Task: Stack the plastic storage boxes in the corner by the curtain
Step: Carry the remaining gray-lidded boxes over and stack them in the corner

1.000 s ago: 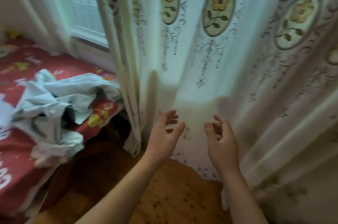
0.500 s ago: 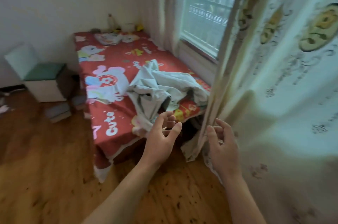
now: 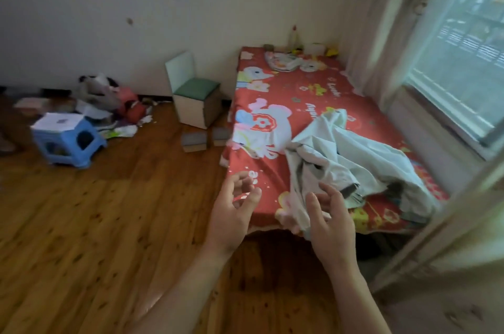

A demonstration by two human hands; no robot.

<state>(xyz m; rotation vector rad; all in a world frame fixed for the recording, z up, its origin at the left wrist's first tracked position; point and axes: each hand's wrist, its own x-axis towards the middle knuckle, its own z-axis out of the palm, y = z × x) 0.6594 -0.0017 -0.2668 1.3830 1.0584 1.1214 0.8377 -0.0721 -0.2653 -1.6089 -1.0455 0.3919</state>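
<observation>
Curtain [image 3: 447, 246]: pale, embroidered fabric, right of the right hand [image 3: 331, 224]. Storage boxes: cannot tell where. Left hand [image 3: 231, 213]: fingers loosely apart, empty, like the right. Beyond fingers: crumpled pale sheet [image 3: 341, 159], red cartoon-print bed [image 3: 286, 104].

Red cartoon-print bedcover [image 3: 300, 104], pale crumpled cloth [image 3: 341, 153], blue stool [image 3: 68, 140]

Home bedroom, low bed [image 3: 300, 104] in red cartoon sheet, curtained window [image 3: 461, 61], wooden floor [image 3: 81, 224]
</observation>
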